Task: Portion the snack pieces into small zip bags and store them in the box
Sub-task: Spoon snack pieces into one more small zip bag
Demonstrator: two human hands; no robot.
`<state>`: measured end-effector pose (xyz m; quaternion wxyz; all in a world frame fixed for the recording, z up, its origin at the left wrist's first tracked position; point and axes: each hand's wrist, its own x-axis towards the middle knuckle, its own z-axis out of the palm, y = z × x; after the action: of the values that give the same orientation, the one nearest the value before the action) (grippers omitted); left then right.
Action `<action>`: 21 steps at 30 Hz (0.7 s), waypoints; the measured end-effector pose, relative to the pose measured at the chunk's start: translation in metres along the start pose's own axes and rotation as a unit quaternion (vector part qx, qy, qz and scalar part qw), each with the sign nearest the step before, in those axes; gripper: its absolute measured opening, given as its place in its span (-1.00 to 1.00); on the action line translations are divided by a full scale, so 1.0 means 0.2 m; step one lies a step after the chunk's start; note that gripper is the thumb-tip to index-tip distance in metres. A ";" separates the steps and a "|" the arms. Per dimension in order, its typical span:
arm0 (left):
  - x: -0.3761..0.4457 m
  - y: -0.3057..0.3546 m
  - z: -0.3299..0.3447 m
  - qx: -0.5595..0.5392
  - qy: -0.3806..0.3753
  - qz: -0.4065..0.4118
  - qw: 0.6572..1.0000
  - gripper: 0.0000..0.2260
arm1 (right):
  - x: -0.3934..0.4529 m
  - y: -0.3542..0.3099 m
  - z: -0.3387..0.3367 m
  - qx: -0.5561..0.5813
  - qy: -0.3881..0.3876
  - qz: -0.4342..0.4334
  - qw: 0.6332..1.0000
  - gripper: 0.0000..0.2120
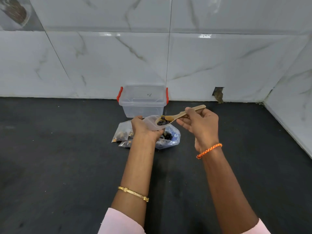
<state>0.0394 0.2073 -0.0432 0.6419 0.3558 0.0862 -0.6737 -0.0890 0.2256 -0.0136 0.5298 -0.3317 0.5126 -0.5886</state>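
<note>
Partly hidden behind my left hand [145, 128], the small clear zip bag [150, 122] I grip shows only its open mouth, and I cannot tell whether anything lies inside it. My right hand [200, 125] pinches the handle of a pale wooden spoon [179, 115], whose bowl, loaded with dark, wrinkled snack pieces [163, 122] and one tan bit, hovers at the bag's mouth. Below my hands a crumpled clear supply bag with blue print [170, 139] rests on the matte black counter [59, 149], its contents a dark blur. Two filled small bags [121, 132] lie just beside it, half covered by my wrist. Behind stands a translucent plastic box with red clips [142, 100], lidded, against the glossy marbled wall tiles [219, 65]
</note>
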 end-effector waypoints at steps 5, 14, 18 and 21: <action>-0.04 -0.07 0.04 0.011 -0.019 -0.016 1.000 -0.70 | 0.02 0.05 0.04 -0.108 -0.011 -0.080 0.991 -0.92; 0.04 -0.06 0.00 -0.045 -0.016 -0.010 0.999 -0.79 | -0.04 0.02 0.03 -0.291 -0.222 -0.373 0.853 -0.95; 0.04 -0.02 -0.03 -0.015 0.016 -0.009 1.000 -0.80 | -0.02 0.04 -0.01 -0.172 -0.146 -0.350 0.909 -0.96; 0.03 0.01 -0.11 0.026 0.062 -0.009 0.998 -0.84 | 0.04 0.08 -0.08 -0.102 -0.041 -0.318 0.942 -0.89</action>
<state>0.0493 0.2149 -0.0620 0.6200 0.4126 0.1117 -0.6580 -0.1011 0.2239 -0.0332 0.2989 -0.5539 0.4155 -0.6566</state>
